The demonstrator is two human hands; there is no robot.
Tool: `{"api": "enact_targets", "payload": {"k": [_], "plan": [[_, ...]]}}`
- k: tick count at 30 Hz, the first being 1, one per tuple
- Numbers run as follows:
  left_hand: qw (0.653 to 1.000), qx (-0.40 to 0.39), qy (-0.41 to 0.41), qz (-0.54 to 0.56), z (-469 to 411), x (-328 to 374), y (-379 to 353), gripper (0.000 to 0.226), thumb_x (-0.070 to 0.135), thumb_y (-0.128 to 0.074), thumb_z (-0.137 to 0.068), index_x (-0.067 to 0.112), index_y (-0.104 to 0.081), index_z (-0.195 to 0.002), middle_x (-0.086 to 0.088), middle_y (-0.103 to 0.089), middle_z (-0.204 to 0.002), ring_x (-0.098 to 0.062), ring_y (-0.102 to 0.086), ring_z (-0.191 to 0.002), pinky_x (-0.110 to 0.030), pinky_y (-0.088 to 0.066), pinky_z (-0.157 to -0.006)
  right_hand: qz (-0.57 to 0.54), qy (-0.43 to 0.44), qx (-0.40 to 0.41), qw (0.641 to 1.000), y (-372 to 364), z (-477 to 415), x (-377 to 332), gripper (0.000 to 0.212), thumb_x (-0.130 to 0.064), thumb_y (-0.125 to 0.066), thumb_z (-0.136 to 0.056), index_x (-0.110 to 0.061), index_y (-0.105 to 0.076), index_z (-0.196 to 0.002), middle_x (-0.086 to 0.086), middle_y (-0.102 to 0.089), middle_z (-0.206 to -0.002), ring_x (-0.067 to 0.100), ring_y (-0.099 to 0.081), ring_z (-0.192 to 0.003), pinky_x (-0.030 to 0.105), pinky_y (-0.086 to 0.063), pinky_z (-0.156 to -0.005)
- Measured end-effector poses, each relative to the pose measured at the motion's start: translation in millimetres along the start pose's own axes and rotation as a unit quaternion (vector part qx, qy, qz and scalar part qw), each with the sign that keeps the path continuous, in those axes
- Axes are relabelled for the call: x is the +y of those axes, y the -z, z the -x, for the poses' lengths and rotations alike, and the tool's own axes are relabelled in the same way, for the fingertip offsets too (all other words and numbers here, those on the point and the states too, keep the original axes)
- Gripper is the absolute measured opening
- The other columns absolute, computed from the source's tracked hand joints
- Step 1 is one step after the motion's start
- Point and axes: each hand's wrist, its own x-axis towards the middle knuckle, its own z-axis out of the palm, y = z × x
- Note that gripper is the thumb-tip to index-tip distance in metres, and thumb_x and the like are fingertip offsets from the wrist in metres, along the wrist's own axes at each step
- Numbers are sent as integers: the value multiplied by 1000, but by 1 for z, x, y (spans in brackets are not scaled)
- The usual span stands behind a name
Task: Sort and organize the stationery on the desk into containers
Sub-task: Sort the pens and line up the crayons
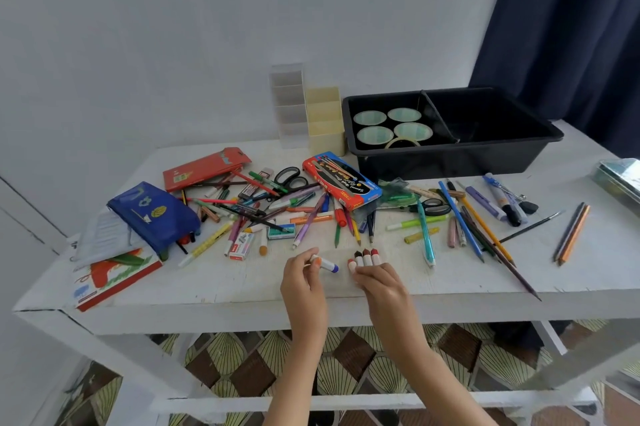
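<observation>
L hand [302, 275] pinches blue-tipped crayon [326, 264], R hand [378, 284] grips crayon row [364, 257] on bench [214, 287]; best align tips w/ row before moving bunch to yellow organiser [325, 124].

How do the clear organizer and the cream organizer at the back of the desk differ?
The clear organizer is see-through and taller; the cream organizer is opaque and shorter. The clear organizer stands farther left; the cream organizer sits next to the black bin. Both stand upright by the wall and are divided into compartments.
</observation>
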Motion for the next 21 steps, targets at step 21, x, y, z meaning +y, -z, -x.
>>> {"api": "enact_targets", "payload": {"k": [21], "plan": [[998, -19, -60, 2, 10, 4, 0, 18, 2, -55, -92, 6, -65, -106, 8, -60, -98, 7, -56, -95, -5, -43, -79, 103, -7, -21, 994, -3, 4, -11, 23, -1, -68, -73, -8, -73, -94, -3, -69, -93, 20, -51, -84, 30, -45, -70]]}}
